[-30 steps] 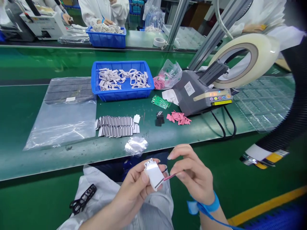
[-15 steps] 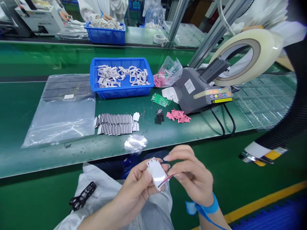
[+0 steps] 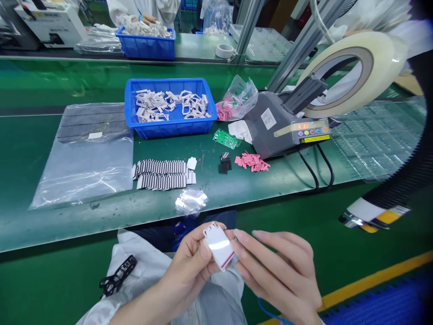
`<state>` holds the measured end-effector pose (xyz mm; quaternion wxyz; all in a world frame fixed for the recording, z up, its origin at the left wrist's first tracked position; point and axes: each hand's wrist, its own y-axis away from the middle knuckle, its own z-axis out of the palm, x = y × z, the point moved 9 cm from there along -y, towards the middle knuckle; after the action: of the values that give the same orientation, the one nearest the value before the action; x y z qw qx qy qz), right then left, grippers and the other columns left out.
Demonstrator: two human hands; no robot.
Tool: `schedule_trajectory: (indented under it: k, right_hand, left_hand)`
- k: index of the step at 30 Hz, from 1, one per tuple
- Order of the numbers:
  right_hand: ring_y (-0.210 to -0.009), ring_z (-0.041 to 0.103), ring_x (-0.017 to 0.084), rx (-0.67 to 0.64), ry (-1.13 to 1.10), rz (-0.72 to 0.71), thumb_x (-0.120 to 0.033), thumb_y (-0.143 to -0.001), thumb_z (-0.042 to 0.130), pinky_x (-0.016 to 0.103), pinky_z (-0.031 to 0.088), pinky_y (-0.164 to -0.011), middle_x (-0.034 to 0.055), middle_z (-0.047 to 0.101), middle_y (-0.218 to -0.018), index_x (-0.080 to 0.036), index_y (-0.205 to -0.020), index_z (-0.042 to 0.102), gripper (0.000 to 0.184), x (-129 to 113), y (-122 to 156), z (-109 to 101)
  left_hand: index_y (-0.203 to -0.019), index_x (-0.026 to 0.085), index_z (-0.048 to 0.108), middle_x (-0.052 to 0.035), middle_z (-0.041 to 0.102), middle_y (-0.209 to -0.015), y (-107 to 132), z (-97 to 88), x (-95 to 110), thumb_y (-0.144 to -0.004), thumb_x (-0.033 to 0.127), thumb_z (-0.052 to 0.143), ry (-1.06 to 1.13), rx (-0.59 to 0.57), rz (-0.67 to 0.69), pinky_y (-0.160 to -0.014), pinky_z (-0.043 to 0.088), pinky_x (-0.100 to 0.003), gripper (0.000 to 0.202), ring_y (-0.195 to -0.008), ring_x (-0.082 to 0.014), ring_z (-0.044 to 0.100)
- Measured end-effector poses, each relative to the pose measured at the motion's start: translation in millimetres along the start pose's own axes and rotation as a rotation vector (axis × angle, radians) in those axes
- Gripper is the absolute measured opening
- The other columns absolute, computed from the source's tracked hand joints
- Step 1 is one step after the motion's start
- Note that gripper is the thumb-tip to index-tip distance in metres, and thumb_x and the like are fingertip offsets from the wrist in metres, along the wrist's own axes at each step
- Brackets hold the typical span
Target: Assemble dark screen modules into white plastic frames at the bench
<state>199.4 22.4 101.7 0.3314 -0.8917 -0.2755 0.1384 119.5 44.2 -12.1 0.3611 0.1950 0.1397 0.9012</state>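
My left hand (image 3: pixel 191 259) grips a small white plastic frame (image 3: pixel 218 246) between thumb and fingers, above my lap. Its face carries a glossy white panel, and a thin pink strip (image 3: pixel 227 260) lies along the lower right edge. My right hand (image 3: pixel 279 271) is at the frame's right side, fingers stretched out and slightly apart, their tips at or against that edge. Whether the right fingertips press on the strip cannot be made out. On the bench ahead lie loose pink pieces (image 3: pixel 252 161) and rows of white-and-dark pads (image 3: pixel 161 174).
A blue bin (image 3: pixel 171 128) of white frames stands behind the pads. Nearby are a plastic bag (image 3: pixel 84 171), clear film pieces (image 3: pixel 191 201), a green circuit board (image 3: pixel 226 139) and a grey tape dispenser (image 3: pixel 274 124). A black hose (image 3: pixel 395 167) hangs right. A co-worker's hand (image 3: pixel 148 19) shows beyond.
The pink strip, which stuck out from the frame toward my right fingers, now lies along its edge. My right hand has turned and stretched its fingers along the frame's right side.
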Motion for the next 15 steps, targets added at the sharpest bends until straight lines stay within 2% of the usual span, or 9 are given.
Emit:
schedule_trajectory:
  k: [4,7,10,13,15]
  right_hand:
    - [-0.083,0.061,0.017,0.059,-0.096,0.069,-0.033,-0.08,0.067,0.033,0.049,-0.072,-0.003,0.074,-0.08,-0.023,-0.092,0.064,0.016,-3,5,-4]
    - [-0.079,0.061,0.015,0.025,-0.144,0.124,-0.025,-0.078,0.07,0.031,0.049,-0.074,-0.0064,0.074,-0.077,-0.025,-0.092,0.063,0.015,-7,5,0]
    - [-0.076,0.061,0.015,0.029,-0.137,0.172,-0.015,-0.074,0.072,0.031,0.048,-0.073,-0.007,0.074,-0.076,-0.025,-0.091,0.065,0.021,-9,7,1]
    - [-0.072,0.06,0.016,0.066,-0.145,0.19,-0.017,-0.072,0.075,0.034,0.045,-0.069,-0.0072,0.074,-0.077,-0.027,-0.094,0.066,0.026,-10,22,-2]
    - [-0.066,0.058,0.016,0.047,-0.252,0.291,-0.02,-0.073,0.074,0.035,0.042,-0.066,-0.0094,0.073,-0.078,-0.033,-0.1,0.065,0.032,-3,36,2]
  left_hand:
    - [-0.096,0.023,0.071,0.0006,0.075,-0.093,1,7.6,3,-0.07,0.03,0.076,-0.046,-0.048,0.039,-0.075,0.052,-0.014,0.027,-0.082,-0.0081,0.068]
    - [-0.097,0.024,0.07,0.0007,0.074,-0.097,0,11.4,4,-0.07,0.03,0.077,-0.066,-0.063,0.06,-0.084,0.05,-0.017,0.029,-0.092,-0.0104,0.067]
    - [-0.097,0.025,0.07,0.0004,0.074,-0.098,-2,11.3,4,-0.07,0.031,0.076,-0.087,-0.055,0.086,-0.086,0.048,-0.018,0.028,-0.096,-0.0113,0.066]
    - [-0.093,0.025,0.07,0.0004,0.074,-0.095,-1,10.0,6,-0.068,0.033,0.077,-0.135,-0.043,0.137,-0.084,0.048,-0.018,0.028,-0.095,-0.0121,0.066]
    - [-0.092,0.025,0.07,0.0003,0.073,-0.094,0,10.9,6,-0.067,0.035,0.078,-0.172,-0.056,0.159,-0.081,0.049,-0.018,0.028,-0.09,-0.0118,0.066]
